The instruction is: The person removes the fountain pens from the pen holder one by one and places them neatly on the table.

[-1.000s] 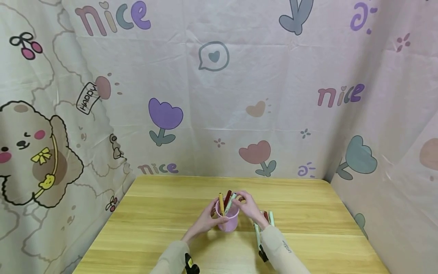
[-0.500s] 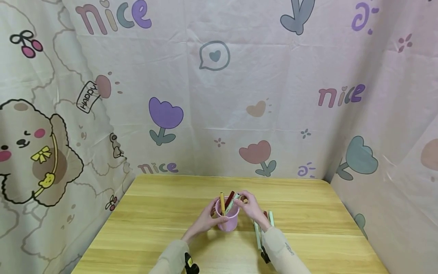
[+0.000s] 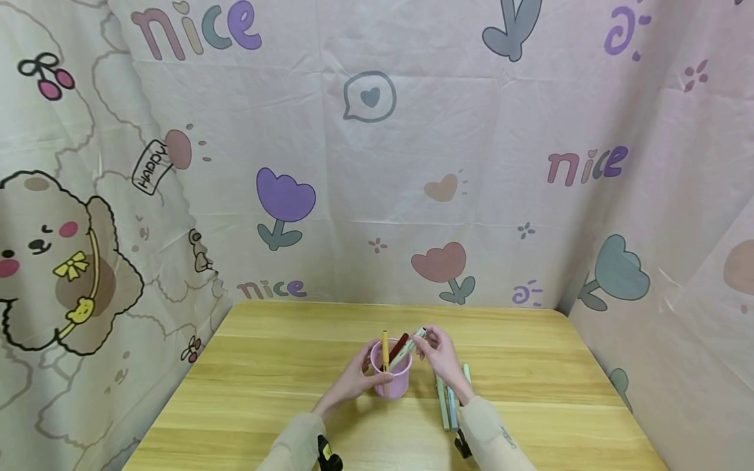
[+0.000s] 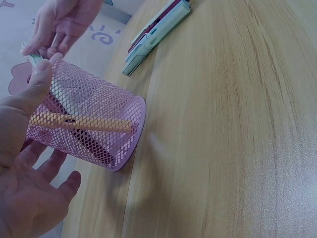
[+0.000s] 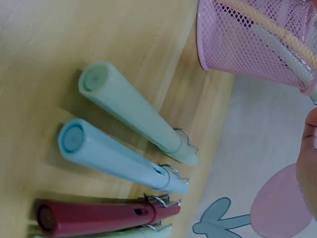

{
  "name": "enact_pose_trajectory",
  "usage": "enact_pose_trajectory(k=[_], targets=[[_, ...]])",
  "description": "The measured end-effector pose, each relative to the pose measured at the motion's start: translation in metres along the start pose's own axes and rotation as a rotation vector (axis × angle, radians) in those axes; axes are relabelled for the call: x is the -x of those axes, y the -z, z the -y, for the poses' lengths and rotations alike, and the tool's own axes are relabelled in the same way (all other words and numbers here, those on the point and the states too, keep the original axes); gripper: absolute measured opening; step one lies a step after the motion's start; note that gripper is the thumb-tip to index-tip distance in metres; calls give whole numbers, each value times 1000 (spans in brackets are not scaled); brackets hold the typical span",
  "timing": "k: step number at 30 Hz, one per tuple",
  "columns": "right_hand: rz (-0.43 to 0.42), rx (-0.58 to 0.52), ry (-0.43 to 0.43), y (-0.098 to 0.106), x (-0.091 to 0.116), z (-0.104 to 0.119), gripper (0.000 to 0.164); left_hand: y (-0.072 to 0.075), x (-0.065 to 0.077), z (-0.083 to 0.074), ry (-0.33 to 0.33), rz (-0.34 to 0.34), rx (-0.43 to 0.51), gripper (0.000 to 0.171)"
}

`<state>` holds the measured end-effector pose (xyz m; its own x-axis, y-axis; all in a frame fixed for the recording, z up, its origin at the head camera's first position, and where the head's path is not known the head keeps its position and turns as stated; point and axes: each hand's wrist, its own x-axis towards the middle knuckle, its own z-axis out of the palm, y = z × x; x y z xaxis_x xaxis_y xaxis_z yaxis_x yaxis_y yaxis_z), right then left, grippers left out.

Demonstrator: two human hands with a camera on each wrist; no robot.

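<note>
A pink mesh pen holder [image 3: 399, 387] stands on the wooden table, its rim gripped from the left by my left hand [image 3: 355, 377]. Inside it lean a yellow pen [image 3: 385, 350], a dark red pen [image 3: 398, 347] and a pale mint pen [image 3: 405, 352]. My right hand [image 3: 442, 358] pinches the upper end of the mint pen, whose lower part stays inside the holder, tilted to the right. Through the mesh in the left wrist view, the yellow pen [image 4: 99, 123] reaches down close to the base. Only a bit of the right hand [image 5: 308, 168] shows in the right wrist view.
Several clipped pens lie side by side on the table right of the holder, partly under the right forearm: a mint pen [image 5: 133, 111], a light blue pen [image 5: 116, 158] and a dark red pen [image 5: 99, 216] among them. A patterned cloth [image 3: 377, 163] hangs behind the table.
My right hand has shifted to the right, tilting the mint pen's top that way. The dark red pen leans further right too. My left hand keeps its hold on the pen holder.
</note>
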<state>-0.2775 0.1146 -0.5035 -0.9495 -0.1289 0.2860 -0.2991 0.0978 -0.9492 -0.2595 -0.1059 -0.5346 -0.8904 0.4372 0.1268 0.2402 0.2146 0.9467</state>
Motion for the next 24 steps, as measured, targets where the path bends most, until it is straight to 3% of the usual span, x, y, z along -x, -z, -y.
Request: enact_pose_trajectory(k=[10,16,24], targets=[[16,-110,180,13,4,8,23,0,-1,2,-10,-1,14,81],[5,-188,210,26,7,14,15,0,-1,2,-6,-3,6,81],[-44,-215,220,42,16,20,32,0,-1,3,-10,-3,8,81]])
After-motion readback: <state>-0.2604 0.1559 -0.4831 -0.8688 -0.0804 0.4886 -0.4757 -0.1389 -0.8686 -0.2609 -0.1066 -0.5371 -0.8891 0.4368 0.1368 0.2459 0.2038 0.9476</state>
